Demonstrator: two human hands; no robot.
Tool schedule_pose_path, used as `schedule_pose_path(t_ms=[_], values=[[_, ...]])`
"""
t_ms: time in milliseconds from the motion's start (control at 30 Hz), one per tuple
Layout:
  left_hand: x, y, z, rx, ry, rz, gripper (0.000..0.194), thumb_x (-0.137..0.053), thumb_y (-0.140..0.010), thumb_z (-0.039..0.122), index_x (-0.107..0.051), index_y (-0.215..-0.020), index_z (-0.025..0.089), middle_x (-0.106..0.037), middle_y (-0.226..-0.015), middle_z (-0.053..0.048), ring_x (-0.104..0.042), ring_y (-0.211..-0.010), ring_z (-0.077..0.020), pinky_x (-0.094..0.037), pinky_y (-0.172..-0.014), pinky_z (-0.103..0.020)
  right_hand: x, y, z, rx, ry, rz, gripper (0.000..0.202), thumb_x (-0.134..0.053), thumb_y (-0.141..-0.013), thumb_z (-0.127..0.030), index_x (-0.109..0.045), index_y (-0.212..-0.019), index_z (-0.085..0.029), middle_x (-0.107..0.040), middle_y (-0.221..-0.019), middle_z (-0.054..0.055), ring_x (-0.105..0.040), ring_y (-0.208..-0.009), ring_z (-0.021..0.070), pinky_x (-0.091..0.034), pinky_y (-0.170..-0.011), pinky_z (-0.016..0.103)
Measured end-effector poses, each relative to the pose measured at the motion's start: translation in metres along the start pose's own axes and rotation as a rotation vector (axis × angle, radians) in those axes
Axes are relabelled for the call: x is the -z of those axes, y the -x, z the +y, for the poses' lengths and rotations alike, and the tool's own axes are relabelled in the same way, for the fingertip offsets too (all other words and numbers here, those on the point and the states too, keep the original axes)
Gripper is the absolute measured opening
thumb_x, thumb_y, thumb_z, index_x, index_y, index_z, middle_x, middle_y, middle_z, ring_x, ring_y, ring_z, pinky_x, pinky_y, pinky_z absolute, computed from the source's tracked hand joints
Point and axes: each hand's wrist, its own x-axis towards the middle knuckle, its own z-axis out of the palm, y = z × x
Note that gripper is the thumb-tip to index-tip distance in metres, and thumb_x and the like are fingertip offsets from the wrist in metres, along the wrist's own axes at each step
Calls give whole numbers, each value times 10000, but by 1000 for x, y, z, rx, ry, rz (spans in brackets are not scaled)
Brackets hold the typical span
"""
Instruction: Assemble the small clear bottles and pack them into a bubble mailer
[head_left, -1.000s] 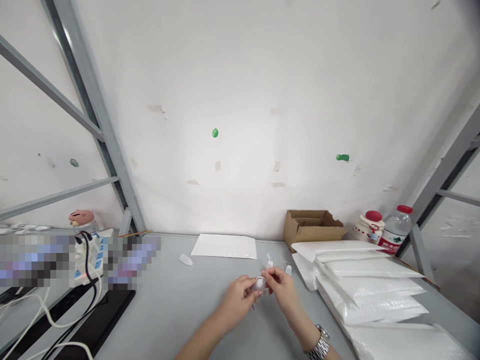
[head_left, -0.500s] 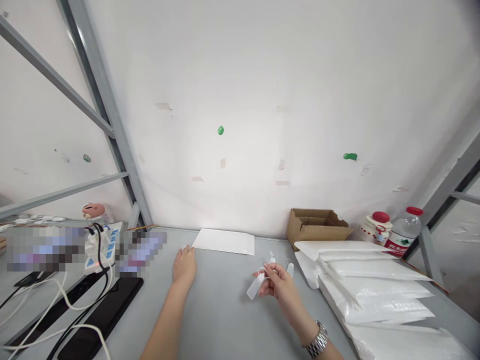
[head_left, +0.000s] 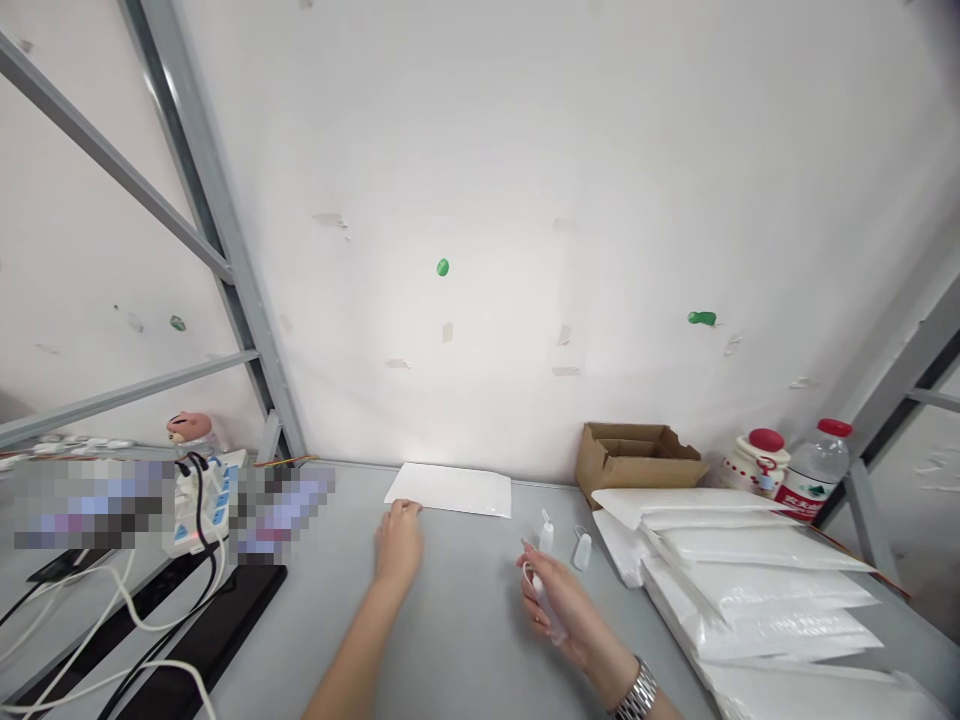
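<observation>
My right hand (head_left: 555, 605) is curled round a small white tag-like piece with a cord loop (head_left: 547, 605), held above the grey tabletop. Two similar white pieces with loops lie just beyond that hand, one (head_left: 547, 535) closer to it and the other (head_left: 582, 551) farther right. Against the wall a flat white envelope (head_left: 457, 490) lies on the table. The bent fingers of my left hand (head_left: 400, 540) reach the envelope's near left edge; they look loosely apart, with nothing lifted in them, and their tips are partly hidden.
On the right is a stack of white padded mailers (head_left: 765, 590). Behind it stand an open cardboard box (head_left: 637, 470), a white jar (head_left: 754, 465) and a red-capped bottle (head_left: 817, 470). A power strip (head_left: 199, 510), loose cables and a black phone-like slab (head_left: 214, 640) lie left.
My left hand has slid right to the envelope's edge. My right hand has drawn slightly nearer me and turned, tilting the held piece and uncovering the two loose ones.
</observation>
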Motion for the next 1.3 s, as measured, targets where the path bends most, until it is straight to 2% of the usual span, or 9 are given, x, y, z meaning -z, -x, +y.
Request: schedule_pose_path(t_ms=[200, 367, 533, 633, 833, 1000, 1100, 1200, 1300], values=[[-27, 19, 34, -169, 313, -211, 512, -500, -683, -34, -523, -1154, 166, -564, -1085, -83, -620, -830, -119, -485, -767, -241, 1, -4, 6, 11, 331, 40, 407, -558, -735, -469, -500, -1037, -202, -408, -501, -100, -231, -297, 45, -152, -290, 171], [-27, 32, 44, -356, 432, -424, 399, -624, -662, 105, -599, -1054, 177, -610, -1029, -61, -609, -868, -154, -482, -807, -280, 13, -12, 15, 410, 1047, 244, 449, -532, -749, -208, -483, -1195, -200, -598, -865, 45, -582, -653, 167, -455, -604, 269], [-21, 14, 29, -478, 34, -160, 521, -517, -800, 394, -446, -1267, 173, -481, -1295, -123, -389, -1224, -264, -280, -1025, -449, 7, -8, 17, 449, 1471, 215, 236, -479, -814, -199, -593, -1020, -213, -586, -974, 69, -623, -725, 190, -447, -654, 268], [-23, 8, 22, -484, -198, -133, 524, -408, -857, 434, -367, -1323, 197, -420, -1363, -105, -314, -1282, -289, -99, -1049, -578, 1, -5, 19, 463, 1563, 198, 176, -490, -815, -188, -603, -949, -205, -597, -954, 61, -632, -721, 197, -439, -617, 260], [-24, 10, 24, -520, -300, 49, 512, -331, -875, 489, -435, -1287, 204, -563, -1228, -112, -435, -1200, -260, -100, -1069, -528, 16, 1, -9, 713, 1506, 297, 190, -448, -857, -313, -587, -913, -196, -615, -853, 59, -600, -630, 176, -429, -578, 264], [-30, 4, 22, -431, -301, -71, 685, -252, -835, 609, -279, -1370, 183, -327, -1412, -105, -193, -1328, -320, -57, -1027, -622, 52, 13, -113, 1017, 1298, 845, 481, -340, -850, -547, -565, -995, -148, -602, -781, 93, -563, -640, 197, -411, -572, 289], [-29, 5, 22, -396, -307, -134, 725, -187, -829, 631, -238, -1383, 168, -274, -1434, -93, -122, -1342, -325, -15, -1025, -628, 71, 17, -165, 948, 1283, 1045, 573, -402, -801, -579, -524, -1123, -122, -596, -793, 100, -554, -675, 225, -397, -582, 315], [-25, 7, 25, -388, -304, -160, 763, -187, -808, 662, -203, -1392, 172, -274, -1431, -100, -127, -1341, -329, -12, -1028, -623, 71, 22, -172, 818, 1091, 991, 679, -507, -741, -540, -402, -1259, -115, -557, -694, 39, -516, -574, 190, -366, -500, 282], [-23, 10, 29, -395, -336, -127, 768, -209, -804, 663, -203, -1392, 169, -336, -1402, -113, -173, -1332, -325, -2, -1034, -614, 51, 28, -141, 534, 713, 575, 608, -540, -728, -477, -411, -1237, -170, -489, -578, -37, -362, -377, 100, -254, -360, 224]])
